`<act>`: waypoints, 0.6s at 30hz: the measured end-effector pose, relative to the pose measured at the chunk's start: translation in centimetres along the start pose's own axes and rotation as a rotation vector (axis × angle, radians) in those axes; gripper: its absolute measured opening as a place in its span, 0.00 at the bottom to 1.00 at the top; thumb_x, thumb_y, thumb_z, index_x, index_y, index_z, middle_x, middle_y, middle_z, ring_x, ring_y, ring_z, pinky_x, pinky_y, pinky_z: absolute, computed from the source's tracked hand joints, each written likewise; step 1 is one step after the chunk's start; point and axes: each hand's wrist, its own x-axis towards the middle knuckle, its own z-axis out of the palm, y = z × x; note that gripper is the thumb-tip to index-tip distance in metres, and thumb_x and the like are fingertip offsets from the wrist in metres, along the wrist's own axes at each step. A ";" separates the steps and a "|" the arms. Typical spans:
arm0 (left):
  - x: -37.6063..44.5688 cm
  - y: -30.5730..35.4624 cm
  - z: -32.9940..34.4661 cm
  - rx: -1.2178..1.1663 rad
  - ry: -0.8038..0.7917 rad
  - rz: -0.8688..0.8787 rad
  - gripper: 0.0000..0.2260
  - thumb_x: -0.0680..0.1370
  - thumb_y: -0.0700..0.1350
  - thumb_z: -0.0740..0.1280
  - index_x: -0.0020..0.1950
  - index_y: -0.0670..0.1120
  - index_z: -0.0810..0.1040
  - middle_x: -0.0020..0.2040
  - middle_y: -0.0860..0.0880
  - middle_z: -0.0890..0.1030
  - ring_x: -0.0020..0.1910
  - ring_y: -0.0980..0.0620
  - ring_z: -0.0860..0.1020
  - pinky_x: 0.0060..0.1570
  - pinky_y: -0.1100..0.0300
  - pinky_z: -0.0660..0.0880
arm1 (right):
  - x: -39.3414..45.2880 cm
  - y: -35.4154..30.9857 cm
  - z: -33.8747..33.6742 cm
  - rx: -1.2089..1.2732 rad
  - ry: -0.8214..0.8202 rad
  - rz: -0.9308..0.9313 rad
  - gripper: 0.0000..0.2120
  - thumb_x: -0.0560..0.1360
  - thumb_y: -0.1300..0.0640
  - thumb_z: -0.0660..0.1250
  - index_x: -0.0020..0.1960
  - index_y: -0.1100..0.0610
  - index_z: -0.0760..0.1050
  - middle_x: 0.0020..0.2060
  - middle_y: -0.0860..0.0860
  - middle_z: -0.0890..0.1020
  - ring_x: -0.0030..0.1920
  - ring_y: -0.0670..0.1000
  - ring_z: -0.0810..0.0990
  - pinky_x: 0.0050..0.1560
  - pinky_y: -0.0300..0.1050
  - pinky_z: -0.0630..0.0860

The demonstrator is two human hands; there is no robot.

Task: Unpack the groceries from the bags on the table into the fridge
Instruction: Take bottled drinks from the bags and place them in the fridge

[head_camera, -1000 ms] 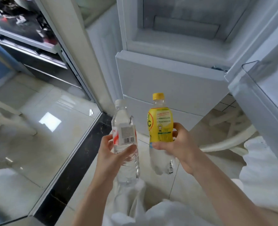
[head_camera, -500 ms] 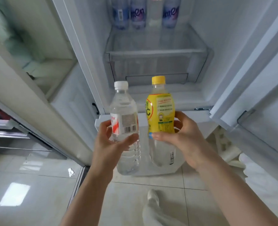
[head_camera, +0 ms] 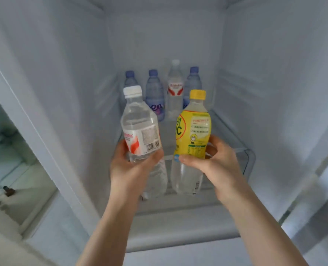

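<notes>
Both bottles upright at the open fridge (head_camera: 255, 73): left hand (head_camera: 128, 169) wrapped round the clear water bottle (head_camera: 140, 129), right hand (head_camera: 215, 162) clasping the yellow-labelled drink bottle (head_camera: 193, 135), poised, I'd say, to join four bottles (head_camera: 173, 89) standing at the far shelf back.

Fridge (head_camera: 255, 54) interior: white throughout. Near left bottle (head_camera: 140, 129): clear, white cap, white label with red-orange swirl and black barcode; near right bottle (head_camera: 193, 135): clear, yellow cap, yellow label with green band and red-outlined lettering. Far row: three blue bottles (head_camera: 154, 93) with blue caps, purple lettering legible on one, and one clear bottle (head_camera: 175, 87), white cap, red-and-white label.
</notes>
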 end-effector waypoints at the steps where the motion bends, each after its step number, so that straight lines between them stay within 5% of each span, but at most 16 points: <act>1: 1.3 0.4 0.7 0.000 0.013 0.018 0.20 0.65 0.41 0.79 0.53 0.54 0.78 0.44 0.56 0.85 0.42 0.56 0.84 0.41 0.59 0.79 | 1.3 -0.4 0.3 0.004 0.007 -0.023 0.22 0.58 0.64 0.81 0.49 0.52 0.78 0.38 0.45 0.85 0.40 0.43 0.84 0.42 0.37 0.77; 6: 6.8 1.7 3.7 -0.007 0.085 0.158 0.23 0.64 0.37 0.79 0.55 0.50 0.75 0.44 0.59 0.82 0.40 0.67 0.80 0.35 0.73 0.74 | 7.5 -1.7 2.1 0.051 0.024 -0.127 0.25 0.59 0.67 0.80 0.48 0.48 0.75 0.40 0.43 0.85 0.41 0.41 0.83 0.39 0.34 0.77; 12: 11.2 -0.1 5.9 0.047 0.189 0.195 0.28 0.62 0.40 0.81 0.58 0.50 0.74 0.48 0.57 0.80 0.42 0.65 0.79 0.35 0.76 0.72 | 12.4 -0.2 5.0 -0.055 0.050 -0.220 0.31 0.56 0.63 0.81 0.54 0.47 0.73 0.44 0.46 0.84 0.45 0.45 0.84 0.48 0.50 0.81; 18: 12.8 -2.8 6.2 0.098 0.259 0.198 0.34 0.61 0.44 0.82 0.63 0.52 0.72 0.56 0.53 0.79 0.51 0.53 0.78 0.47 0.59 0.74 | 14.0 2.3 6.0 -0.090 0.016 -0.160 0.34 0.55 0.57 0.81 0.56 0.43 0.72 0.47 0.41 0.83 0.47 0.41 0.82 0.52 0.52 0.81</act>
